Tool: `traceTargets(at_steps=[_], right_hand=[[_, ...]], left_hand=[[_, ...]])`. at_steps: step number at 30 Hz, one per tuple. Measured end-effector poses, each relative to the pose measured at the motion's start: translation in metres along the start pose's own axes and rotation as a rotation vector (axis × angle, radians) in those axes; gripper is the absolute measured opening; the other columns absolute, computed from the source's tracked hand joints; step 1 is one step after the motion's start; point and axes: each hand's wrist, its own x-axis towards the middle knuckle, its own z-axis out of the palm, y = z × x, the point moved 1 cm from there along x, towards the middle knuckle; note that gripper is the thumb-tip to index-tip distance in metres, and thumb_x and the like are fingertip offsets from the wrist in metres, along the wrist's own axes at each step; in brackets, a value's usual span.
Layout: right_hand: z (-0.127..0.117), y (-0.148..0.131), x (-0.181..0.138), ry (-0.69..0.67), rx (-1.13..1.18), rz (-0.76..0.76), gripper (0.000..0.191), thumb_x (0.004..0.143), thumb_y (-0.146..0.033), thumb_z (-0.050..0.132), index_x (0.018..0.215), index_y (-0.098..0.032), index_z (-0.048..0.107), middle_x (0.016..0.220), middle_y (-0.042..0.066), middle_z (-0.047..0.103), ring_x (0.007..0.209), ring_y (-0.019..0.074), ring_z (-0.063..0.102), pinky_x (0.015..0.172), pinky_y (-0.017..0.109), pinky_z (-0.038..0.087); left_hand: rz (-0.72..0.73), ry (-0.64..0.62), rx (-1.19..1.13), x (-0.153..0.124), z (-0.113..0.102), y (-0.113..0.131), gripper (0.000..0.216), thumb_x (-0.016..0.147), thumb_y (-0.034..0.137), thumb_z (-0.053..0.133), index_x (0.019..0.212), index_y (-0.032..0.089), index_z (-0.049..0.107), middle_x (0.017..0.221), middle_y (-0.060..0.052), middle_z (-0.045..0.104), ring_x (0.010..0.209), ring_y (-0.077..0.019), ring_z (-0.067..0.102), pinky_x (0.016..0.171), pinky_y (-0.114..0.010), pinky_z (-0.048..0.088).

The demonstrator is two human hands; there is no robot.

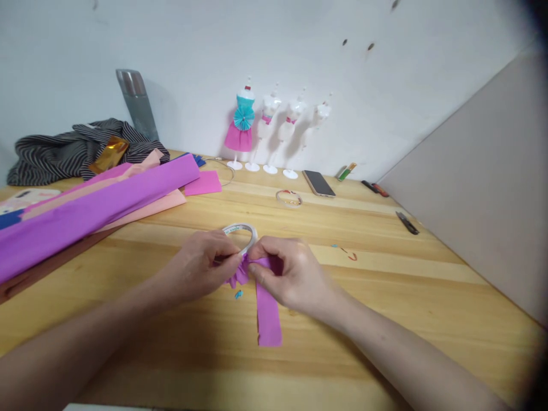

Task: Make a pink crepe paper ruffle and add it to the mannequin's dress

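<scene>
Both my hands meet over the middle of the table, pinching a strip of purple crepe paper (269, 319). My left hand (205, 262) grips its gathered, ruffled end between thumb and forefinger. Close beside it, my right hand (286, 268) pinches the strip where the folds end. From there the flat length hangs down towards me. A white roll of tape (252, 231) is right behind my fingertips, partly covered by them; whether they touch it I cannot tell. A small blue scrap (238, 294) lies below my left hand.
Long purple crepe paper (128, 194) and striped cloth (43, 154) lie at left. Small dress forms stand by the wall, one in a blue and pink dress (240, 137). A phone (319, 183), a second tape ring (289, 198) and a cutter knife (406, 222) lie behind and right.
</scene>
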Motion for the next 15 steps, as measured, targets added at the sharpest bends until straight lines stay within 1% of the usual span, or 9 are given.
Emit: traceTargets(at_steps=[2,6,10,15], right_hand=[[-0.0010,0.0009,0.0004,0.011,0.002,-0.001,0.014,0.075,-0.011,0.054,0.063,-0.017,0.057,0.051,-0.006,0.046,0.047,0.0072,0.037,0.048,0.022,0.030],[-0.0023,0.0058,0.0026,0.047,0.002,0.010,0.016,0.075,-0.012,0.057,0.061,-0.018,0.052,0.051,-0.006,0.044,0.047,0.0070,0.036,0.047,0.021,0.030],[-0.0027,0.0077,0.0043,0.046,0.004,0.024,0.017,0.074,-0.014,0.059,0.060,-0.018,0.051,0.051,-0.006,0.044,0.046,0.0069,0.036,0.046,0.021,0.029],[-0.0024,0.0074,0.0050,0.045,0.016,0.042,0.017,0.074,-0.015,0.059,0.060,-0.018,0.050,0.051,-0.006,0.044,0.046,0.0070,0.036,0.045,0.021,0.028]], left_hand=[[-0.002,-0.006,-0.007,-0.0009,0.0004,-0.0002,0.035,0.085,0.013,0.048,0.051,0.015,0.057,0.052,0.001,0.059,0.057,-0.0091,0.047,0.054,-0.021,0.033],[-0.009,-0.016,-0.022,-0.0023,0.0008,-0.0003,0.033,0.086,0.013,0.048,0.055,0.015,0.060,0.054,0.001,0.063,0.058,-0.0091,0.050,0.056,-0.021,0.034],[-0.012,-0.021,0.001,-0.0018,0.0009,-0.0010,0.035,0.086,0.014,0.049,0.053,0.014,0.059,0.052,0.001,0.061,0.058,-0.0095,0.049,0.056,-0.021,0.034],[-0.002,-0.014,0.000,-0.0018,0.0017,-0.0024,0.033,0.085,0.013,0.050,0.055,0.015,0.061,0.053,0.001,0.061,0.060,-0.0100,0.050,0.056,-0.021,0.034]])
